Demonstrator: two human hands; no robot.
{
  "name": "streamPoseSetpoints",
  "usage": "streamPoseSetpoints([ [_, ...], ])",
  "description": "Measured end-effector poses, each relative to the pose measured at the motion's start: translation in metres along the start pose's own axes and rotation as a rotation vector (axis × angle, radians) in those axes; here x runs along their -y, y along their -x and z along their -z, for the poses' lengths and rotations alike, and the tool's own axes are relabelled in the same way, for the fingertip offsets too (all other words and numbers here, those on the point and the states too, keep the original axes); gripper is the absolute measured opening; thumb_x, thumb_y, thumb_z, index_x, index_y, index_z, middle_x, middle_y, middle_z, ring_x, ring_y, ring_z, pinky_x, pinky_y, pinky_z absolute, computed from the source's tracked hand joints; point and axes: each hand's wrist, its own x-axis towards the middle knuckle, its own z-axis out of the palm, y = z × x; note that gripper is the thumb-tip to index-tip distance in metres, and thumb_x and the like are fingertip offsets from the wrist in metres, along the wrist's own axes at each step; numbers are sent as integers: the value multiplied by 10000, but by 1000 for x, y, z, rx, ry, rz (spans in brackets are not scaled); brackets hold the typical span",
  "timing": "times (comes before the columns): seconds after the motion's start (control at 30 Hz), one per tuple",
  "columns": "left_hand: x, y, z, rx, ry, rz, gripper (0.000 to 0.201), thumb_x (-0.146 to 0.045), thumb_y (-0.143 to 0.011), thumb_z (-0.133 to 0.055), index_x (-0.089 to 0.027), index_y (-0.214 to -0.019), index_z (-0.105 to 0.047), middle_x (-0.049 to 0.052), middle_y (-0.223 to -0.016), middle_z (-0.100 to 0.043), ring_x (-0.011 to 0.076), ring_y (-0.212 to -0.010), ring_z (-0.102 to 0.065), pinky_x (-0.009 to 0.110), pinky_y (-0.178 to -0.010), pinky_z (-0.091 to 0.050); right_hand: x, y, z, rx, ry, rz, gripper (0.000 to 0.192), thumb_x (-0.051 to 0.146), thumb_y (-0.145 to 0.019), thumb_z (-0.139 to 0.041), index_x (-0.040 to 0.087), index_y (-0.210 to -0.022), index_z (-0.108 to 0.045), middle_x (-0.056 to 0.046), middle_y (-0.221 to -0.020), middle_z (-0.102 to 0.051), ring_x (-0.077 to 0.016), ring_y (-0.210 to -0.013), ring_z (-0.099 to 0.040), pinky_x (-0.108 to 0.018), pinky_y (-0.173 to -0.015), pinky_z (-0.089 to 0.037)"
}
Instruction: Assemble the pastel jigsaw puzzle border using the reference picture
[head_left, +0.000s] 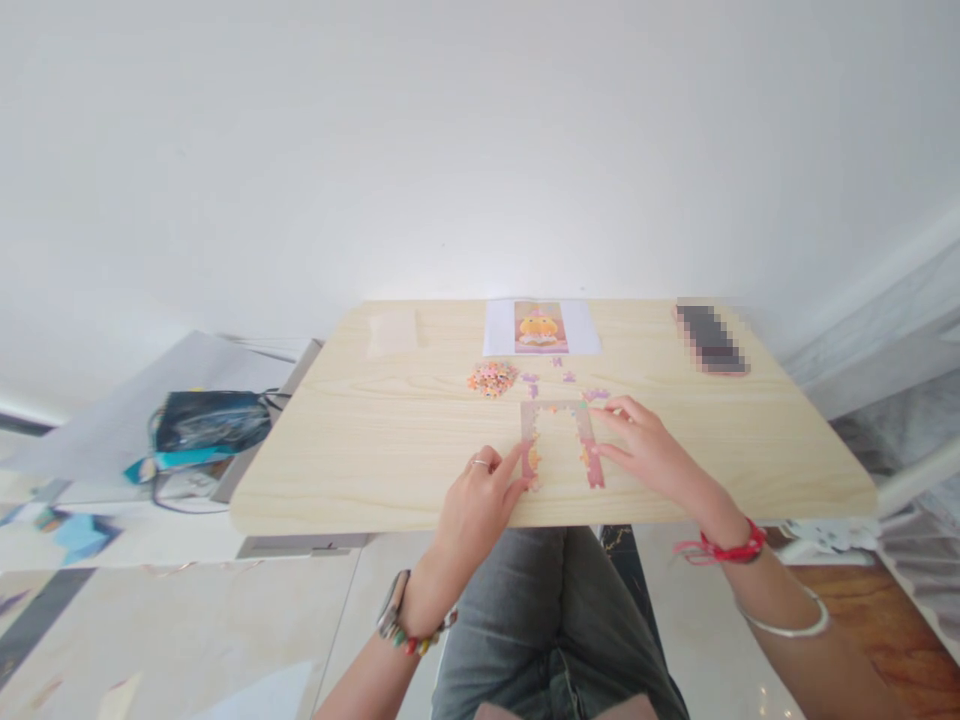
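A partly joined jigsaw puzzle frame (529, 412) lies on the table, with a top row and two side strips round bare wood. My left hand (480, 495) rests at its left strip, thumb and index finger stretched out and touching the edge. Over at the right strip, my right hand (649, 440) has its fingers spread, the tips on the pieces' outer edge. Beyond the frame are several loose purple jigsaw pieces (568, 377). A heap of mixed jigsaw pieces (493, 378) sits to the upper left. Neither hand has anything lifted.
A printed reference picture (541, 328) lies at the back of the wooden table (360, 440). To its left is a pale, clear-looking packet (394, 332); a phone (711, 340) lies at the far right. A dark bag (214, 425) stands beyond the table's left edge.
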Motion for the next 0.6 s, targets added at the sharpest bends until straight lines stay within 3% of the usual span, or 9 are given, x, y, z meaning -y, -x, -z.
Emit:
streamPoseSetpoints([
  [0.13,2,-9,-2,-2,-25,-57,451,-291,-825,-552,-260,-1263,-448,40,-876,-462,179,-795,-490,331,-754,-474,-25,-7,-4,152,-84,-8,620,337,-782,-593,243,-1346,-352,-81,-1137,-490,-225,-1094,-493,-383,-915,-436],
  [0.33,2,-14,-4,7,-73,-57,449,-303,-802,-582,-238,-1233,-474,52,-890,-434,201,-814,-456,375,-784,-458,-28,-11,-11,240,-94,4,509,317,-761,-614,216,-1241,-477,-97,-1138,-491,-238,-1072,-507,-377,-880,-457],
  [0.6,3,-17,-6,13,-100,-52,434,-314,-811,-571,-242,-1229,-481,59,-903,-425,209,-827,-449,382,-797,-450,-32,-14,-12,245,-123,-20,516,322,-750,-617,221,-1239,-490,-99,-1159,-484,-251,-1074,-511,-392,-899,-445],
])
